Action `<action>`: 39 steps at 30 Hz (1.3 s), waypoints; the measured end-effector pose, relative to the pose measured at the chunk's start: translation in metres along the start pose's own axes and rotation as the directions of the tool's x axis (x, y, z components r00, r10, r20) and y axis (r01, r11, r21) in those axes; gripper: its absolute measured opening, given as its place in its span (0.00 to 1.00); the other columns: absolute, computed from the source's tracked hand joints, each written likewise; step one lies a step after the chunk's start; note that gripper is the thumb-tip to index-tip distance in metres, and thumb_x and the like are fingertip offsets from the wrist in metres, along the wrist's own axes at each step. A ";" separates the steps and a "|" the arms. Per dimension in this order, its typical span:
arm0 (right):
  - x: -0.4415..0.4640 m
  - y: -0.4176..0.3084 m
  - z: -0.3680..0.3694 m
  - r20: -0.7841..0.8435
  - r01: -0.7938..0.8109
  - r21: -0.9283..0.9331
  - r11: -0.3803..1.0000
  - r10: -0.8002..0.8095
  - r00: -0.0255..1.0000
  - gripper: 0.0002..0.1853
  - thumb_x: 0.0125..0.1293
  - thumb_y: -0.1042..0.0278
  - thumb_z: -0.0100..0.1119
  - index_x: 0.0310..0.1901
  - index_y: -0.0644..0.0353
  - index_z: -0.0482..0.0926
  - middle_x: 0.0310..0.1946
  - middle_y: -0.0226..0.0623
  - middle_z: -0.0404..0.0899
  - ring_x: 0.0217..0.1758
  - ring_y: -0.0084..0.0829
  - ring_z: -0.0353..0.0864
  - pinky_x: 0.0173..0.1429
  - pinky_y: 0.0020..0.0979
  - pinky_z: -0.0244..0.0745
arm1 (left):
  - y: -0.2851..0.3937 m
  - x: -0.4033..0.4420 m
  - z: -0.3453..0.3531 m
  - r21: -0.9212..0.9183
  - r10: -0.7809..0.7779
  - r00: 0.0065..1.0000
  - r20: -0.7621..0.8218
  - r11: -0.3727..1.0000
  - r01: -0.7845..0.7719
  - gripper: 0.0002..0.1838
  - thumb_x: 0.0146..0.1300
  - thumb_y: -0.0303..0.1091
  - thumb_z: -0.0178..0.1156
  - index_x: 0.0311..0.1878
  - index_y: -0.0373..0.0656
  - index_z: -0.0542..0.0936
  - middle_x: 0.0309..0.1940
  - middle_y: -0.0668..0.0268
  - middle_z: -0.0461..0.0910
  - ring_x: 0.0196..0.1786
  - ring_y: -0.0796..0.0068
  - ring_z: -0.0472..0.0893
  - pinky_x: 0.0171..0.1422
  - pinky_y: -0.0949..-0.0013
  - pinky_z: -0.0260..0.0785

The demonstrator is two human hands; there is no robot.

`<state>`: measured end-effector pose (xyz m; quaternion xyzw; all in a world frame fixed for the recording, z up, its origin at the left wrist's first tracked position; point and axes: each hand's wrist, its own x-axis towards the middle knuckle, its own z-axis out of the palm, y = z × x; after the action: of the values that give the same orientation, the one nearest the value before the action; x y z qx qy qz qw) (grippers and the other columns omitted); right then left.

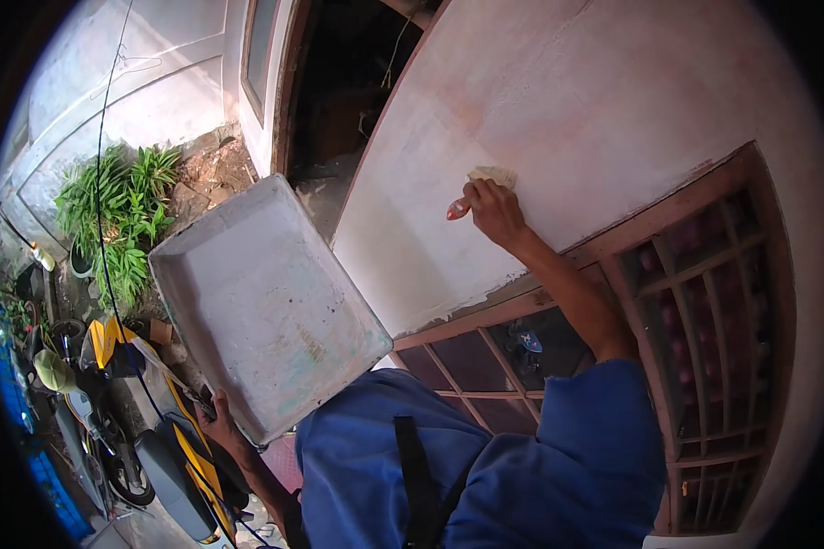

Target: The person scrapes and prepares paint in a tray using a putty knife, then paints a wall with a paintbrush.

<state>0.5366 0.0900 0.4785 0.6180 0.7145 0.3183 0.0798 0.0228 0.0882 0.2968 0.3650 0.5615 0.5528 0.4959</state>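
Note:
My right hand [496, 209] is closed around a paintbrush [459, 210] with a red handle end. Its pale bristles lie against the whitish wall [558, 101] above the window frame. My left hand [218, 421] grips the lower left edge of a large rectangular paint tray [270, 302], tilted in front of my body. White paint coats the inside of this tray, with greenish stains and dark specks toward its lower right. Part of the left hand's fingers is hidden by the tray's rim.
Brown window frames with panes [467, 361] and a barred window [705, 320] adjoin the wall. A dark doorway [339, 101] opens at the top. Below on the left are green plants [119, 210], parked motorbikes [92, 412] and a black cable [103, 183] crossing the view.

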 end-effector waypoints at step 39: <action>0.134 -0.015 0.104 0.061 -0.112 0.330 0.937 0.097 0.993 0.08 0.52 0.79 0.48 0.33 0.62 0.76 0.29 0.42 0.76 0.39 0.40 0.78 0.38 0.40 0.76 | -0.001 0.004 0.000 0.143 0.017 0.998 -0.059 0.990 -0.009 0.17 0.58 0.35 0.59 0.49 0.36 0.75 0.41 0.66 0.77 0.43 0.76 0.74 0.52 0.72 0.63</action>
<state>0.5469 0.2516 0.4262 0.6663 0.7223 0.1832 -0.0274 0.0215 0.0920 0.2953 0.3863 0.6117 0.5252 0.4480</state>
